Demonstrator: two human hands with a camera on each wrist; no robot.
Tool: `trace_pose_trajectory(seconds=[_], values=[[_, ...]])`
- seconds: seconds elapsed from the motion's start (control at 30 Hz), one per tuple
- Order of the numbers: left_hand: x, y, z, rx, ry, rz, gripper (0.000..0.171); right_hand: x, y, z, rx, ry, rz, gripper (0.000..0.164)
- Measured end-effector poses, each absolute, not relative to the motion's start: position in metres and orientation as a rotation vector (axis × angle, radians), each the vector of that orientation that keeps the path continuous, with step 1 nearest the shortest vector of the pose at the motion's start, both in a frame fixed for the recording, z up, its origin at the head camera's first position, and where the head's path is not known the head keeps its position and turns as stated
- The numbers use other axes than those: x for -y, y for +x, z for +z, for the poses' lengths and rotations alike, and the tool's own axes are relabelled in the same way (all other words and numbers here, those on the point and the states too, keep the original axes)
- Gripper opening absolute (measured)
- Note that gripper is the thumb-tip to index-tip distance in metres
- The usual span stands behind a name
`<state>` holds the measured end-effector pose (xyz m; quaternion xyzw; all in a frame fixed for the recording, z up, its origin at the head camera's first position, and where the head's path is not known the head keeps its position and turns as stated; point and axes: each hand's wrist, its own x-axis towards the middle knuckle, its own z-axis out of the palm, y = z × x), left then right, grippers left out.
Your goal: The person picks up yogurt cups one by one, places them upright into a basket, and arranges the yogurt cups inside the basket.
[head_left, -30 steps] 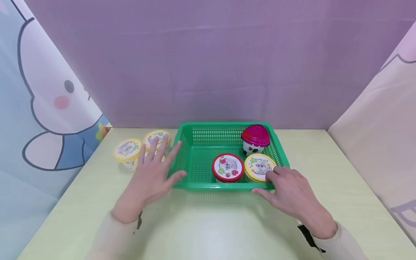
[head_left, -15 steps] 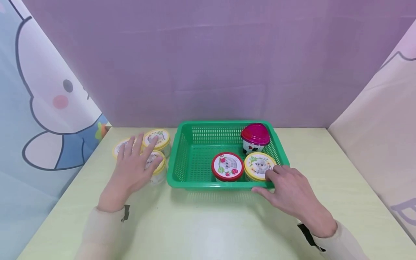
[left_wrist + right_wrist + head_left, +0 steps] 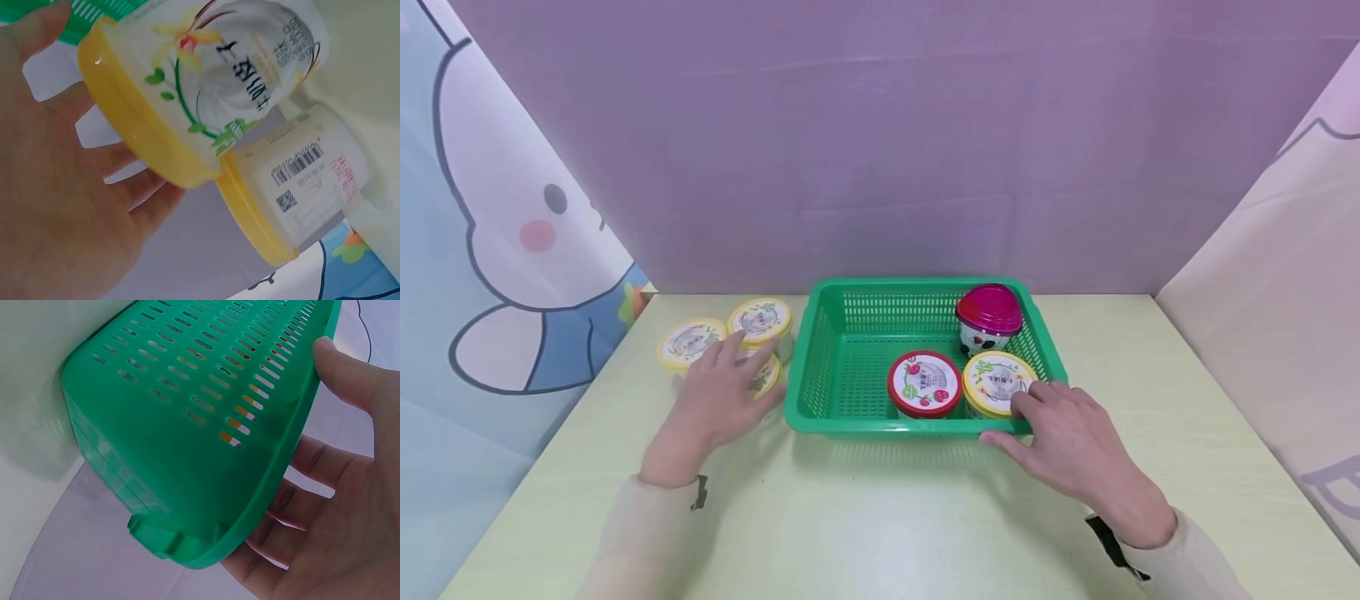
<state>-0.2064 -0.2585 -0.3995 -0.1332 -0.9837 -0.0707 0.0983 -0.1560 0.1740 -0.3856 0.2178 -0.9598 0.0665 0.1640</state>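
My left hand (image 3: pixel 711 408) reaches over the nearest of three yellow-lidded tubs (image 3: pixel 764 379), thumb on its right side and fingers spread over its lid. In the left wrist view, this tub (image 3: pixel 206 81) shows a printed flower, with the thumb apart from its yellow lid; whether the fingers touch it I cannot tell. My right hand (image 3: pixel 1075 437) grips the front right rim of a green basket (image 3: pixel 857 427), thumb outside and fingers inside. Inside the basket stand a red-lidded tub (image 3: pixel 925 385), a yellow-lidded tub (image 3: pixel 998 383) and a magenta-lidded cup (image 3: pixel 991 312).
Two more yellow-lidded tubs, the left one (image 3: pixel 689 343) and the back one (image 3: pixel 762 320), stand left of the basket. A purple cloth wall (image 3: pixel 902 150) rises behind the pale table (image 3: pixel 880 517). Printed cloths hang on both sides.
My left hand has moved left, away from the basket's edge, then slightly right again over the nearest tub, its fingers bending down. The right hand has stayed on the rim.
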Motion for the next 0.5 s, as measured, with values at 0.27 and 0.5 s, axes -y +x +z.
trace_pose_trajectory(seconds=[0.27, 0.5], values=[[0.2552, -0.2071, -0.4078, 2.854, -0.423, -0.167, 0.061, -0.1747, -0.1562, -0.3860, 2.731, 0.631, 0.195, 0.045], [0.2536, -0.2058, -0.4071, 2.847, -0.440, -0.132, 0.058, -0.1757, -0.1568, -0.3857, 2.729, 0.639, 0.207, 0.044]])
